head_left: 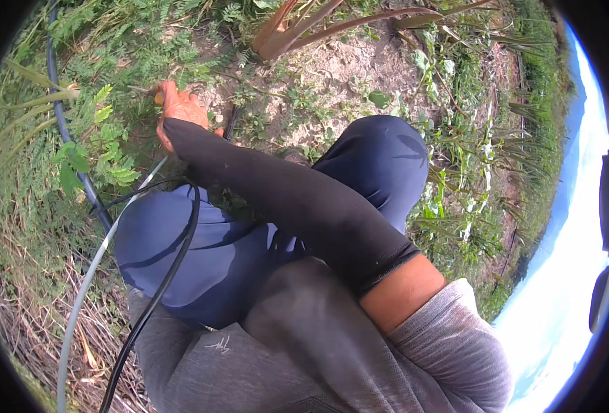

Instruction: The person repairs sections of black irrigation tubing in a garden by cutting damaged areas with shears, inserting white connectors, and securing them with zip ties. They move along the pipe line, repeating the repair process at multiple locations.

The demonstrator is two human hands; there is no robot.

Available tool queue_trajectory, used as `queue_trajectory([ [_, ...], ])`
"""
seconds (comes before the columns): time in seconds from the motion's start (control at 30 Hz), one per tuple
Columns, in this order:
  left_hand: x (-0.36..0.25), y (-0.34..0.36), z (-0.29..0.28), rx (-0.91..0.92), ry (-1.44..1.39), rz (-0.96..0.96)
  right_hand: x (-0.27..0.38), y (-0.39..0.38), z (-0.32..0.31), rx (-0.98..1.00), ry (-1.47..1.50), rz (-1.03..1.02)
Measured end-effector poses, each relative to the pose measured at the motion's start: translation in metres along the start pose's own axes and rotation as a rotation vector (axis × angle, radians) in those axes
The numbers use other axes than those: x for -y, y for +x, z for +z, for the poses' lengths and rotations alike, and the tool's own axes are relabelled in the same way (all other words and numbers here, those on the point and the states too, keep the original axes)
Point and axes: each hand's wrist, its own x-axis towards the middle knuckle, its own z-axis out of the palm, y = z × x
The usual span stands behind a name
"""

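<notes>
In curled right grip [182,109], holds small yellow object [159,99], kind unclear, right of dark hose [62,117]. Cannot tell left grip's state. Note leafy plant [117,176] between hose and right grip; thick reddish stems [285,43] farther right of hose.

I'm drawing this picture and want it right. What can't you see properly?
All in the head view:
Left hand: out of sight; the left knee or black-sleeved right arm may hide it.
Small yellow thing: the right hand covers most of it.
Black cable and pale tube: the lower edge cuts them off.
Dark shape, far right: the picture's dark rim cuts it off, so I can't tell what it is.
</notes>
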Motion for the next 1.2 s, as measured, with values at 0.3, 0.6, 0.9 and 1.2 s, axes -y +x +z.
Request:
queue_trajectory([
  [0.3, -0.004, 0.001, 0.005, 0.061, -0.227, -0.027, 0.031, 0.042, -0.068, 0.164, 0.449, 0.2],
  [0.6, 0.002, -0.001, -0.051, 0.461, -0.961, 0.065, 0.079, 0.028, -0.171, 0.061, 0.599, -0.158],
  [0.9, 0.042, -0.055, -0.098, 0.786, -1.338, -0.08, 0.122, 0.006, -0.181, -0.194, 0.826, -0.382],
  [1.2, 0.065, -0.104, -0.177, 0.957, -0.963, -0.386, 0.113, -0.018, -0.194, 0.249, 0.9, 0.033],
])
